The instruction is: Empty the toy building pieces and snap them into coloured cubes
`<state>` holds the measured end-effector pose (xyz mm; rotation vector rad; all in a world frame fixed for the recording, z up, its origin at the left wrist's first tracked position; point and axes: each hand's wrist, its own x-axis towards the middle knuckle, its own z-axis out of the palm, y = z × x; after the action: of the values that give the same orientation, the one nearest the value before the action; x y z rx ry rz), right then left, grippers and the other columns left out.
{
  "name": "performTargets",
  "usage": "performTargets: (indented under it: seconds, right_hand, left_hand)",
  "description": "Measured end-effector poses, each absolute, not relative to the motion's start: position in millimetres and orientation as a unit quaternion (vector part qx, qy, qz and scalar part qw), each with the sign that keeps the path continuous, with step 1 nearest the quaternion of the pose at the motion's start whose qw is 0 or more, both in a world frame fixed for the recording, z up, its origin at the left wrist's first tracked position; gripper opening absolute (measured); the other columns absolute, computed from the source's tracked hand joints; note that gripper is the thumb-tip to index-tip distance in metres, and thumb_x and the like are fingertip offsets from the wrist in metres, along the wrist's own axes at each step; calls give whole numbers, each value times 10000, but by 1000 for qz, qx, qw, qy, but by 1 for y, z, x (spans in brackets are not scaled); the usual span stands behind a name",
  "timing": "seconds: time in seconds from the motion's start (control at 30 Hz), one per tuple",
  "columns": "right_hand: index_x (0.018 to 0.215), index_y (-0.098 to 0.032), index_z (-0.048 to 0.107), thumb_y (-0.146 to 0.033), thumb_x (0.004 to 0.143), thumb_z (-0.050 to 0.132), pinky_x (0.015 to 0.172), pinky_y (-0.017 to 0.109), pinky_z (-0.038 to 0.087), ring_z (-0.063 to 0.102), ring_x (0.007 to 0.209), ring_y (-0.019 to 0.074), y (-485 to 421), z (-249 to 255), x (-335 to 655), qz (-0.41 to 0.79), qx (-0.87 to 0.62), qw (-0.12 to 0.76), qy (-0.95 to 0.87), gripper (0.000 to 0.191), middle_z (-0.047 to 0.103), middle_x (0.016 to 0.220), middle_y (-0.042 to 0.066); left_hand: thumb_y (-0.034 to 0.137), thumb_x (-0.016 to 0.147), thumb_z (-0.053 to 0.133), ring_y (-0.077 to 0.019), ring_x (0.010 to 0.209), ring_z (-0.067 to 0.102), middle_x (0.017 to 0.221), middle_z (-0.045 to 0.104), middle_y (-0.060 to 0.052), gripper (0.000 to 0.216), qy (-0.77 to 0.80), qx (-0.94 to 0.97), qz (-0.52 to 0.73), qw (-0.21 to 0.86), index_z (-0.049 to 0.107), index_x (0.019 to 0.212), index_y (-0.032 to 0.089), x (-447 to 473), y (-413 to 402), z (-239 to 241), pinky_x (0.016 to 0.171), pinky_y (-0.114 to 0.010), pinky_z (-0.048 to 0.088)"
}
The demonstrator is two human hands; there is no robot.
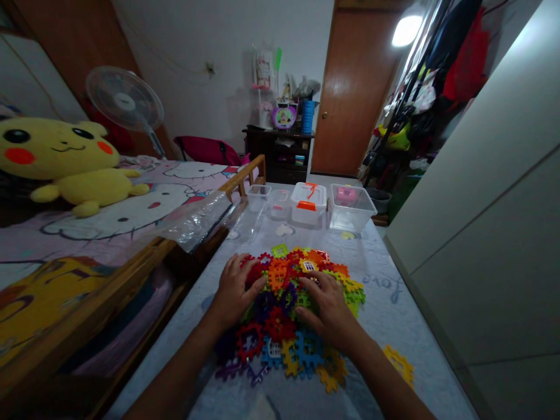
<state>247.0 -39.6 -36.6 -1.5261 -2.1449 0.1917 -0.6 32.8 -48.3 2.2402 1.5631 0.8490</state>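
A heap of colourful interlocking plastic tiles (297, 274), red, orange, green, purple, blue and yellow, lies in the middle of a pale patterned table cover (385, 309). My left hand (234, 289) rests flat on the left side of the heap with fingers spread over red and orange tiles. On the right side of the heap my right hand (330, 312) lies palm down, fingers apart. Neither hand grips a tile. A single yellow tile (399, 363) lies apart by my right forearm.
At the table's far end stand several clear plastic boxes (350, 207), one with an orange latch (308, 203). A crumpled clear plastic bag (199, 220) lies at the left edge. A bed with a yellow plush toy (65, 160) runs along the left; a white wall panel (481, 233) is on the right.
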Motion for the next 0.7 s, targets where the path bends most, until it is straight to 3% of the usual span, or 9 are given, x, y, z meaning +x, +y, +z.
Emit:
performTargets:
  seconds: [0.13,0.33,0.57,0.63,0.7]
  right_hand:
    - [1216,-238,581,-368,838,624,1020,475,387,474,1188,287,-41,-34,227,57,-561,251,-787,402,537,1266,111]
    - [1098,-253,637,-306,843,607,968,487,404,520,1104,282,-38,-27,243,57,-583,231,-777,262,592,1172,93]
    - [1108,-187,635,-332,873,556,944,387,436,566,1071,227,7,-29,278,114,-589,275,-751,287,618,1134,101]
    - [1116,-161,640,-349,892,528,955,369,424,577,1066,224,32,-30,282,126,-622,262,-727,313,636,1120,115]
    - [1208,-157,604,-379,879,544,1011,388,377,536,1162,250,57,-33,283,153,-657,220,-705,402,600,1241,139]
  left_hand:
    - [519,888,442,-259,1134,550,1168,612,-105,437,541,770,287,178,642,1090,186,-4,58,-49,1033,-444,408]
    - [525,866,465,-243,1074,604,1131,661,-84,423,558,744,283,234,652,1047,191,-22,62,-67,986,-388,451]
    - [518,841,522,-240,1089,606,1147,662,-74,408,541,730,319,269,650,1057,196,-22,58,-71,999,-372,445]
    - [525,832,532,-244,1091,606,1153,665,-77,423,545,718,326,283,651,1066,193,-23,60,-74,1002,-382,443]
    - [541,818,536,-253,1086,612,1152,673,-81,453,552,703,334,300,654,1076,188,-25,62,-77,997,-395,447]
